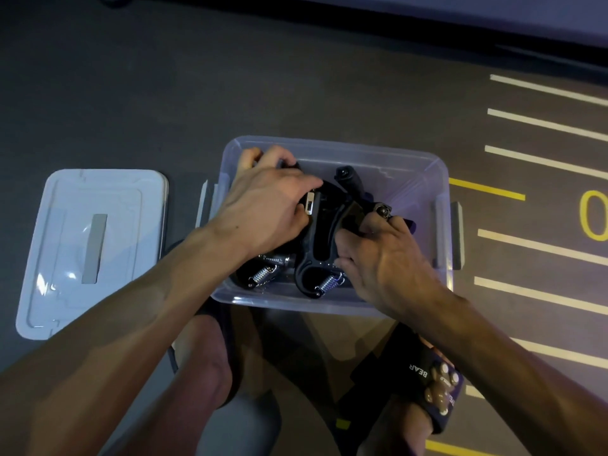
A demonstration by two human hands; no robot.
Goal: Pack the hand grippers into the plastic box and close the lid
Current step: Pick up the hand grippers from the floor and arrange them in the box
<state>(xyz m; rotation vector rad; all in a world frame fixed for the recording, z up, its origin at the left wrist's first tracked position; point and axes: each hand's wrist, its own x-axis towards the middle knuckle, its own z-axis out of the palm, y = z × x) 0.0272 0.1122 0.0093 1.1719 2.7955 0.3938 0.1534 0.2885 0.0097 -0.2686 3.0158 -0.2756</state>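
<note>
Both hands work inside the plastic box [424, 179], fingers curled onto the black hand grippers [317, 232].

The left hand [266, 205] grasps the left gripper's handle, its fingertips bent over the top near the box's far-left corner; the right hand [385, 251] pinches a handle of the neighbouring gripper, forefinger and thumb hooked round it. The grippers lie stacked in the box's left half, long axes running near to far, steel springs [329, 281] towards the person and handle ends fanning away. The forearms cross the near wall and hide part of the pile. The lid [92, 245] lies flat on the dark floor just left of the box, apart from it. White and yellow floor lines [543, 123] run on the right; a sandalled foot [437, 390] sits below.
</note>
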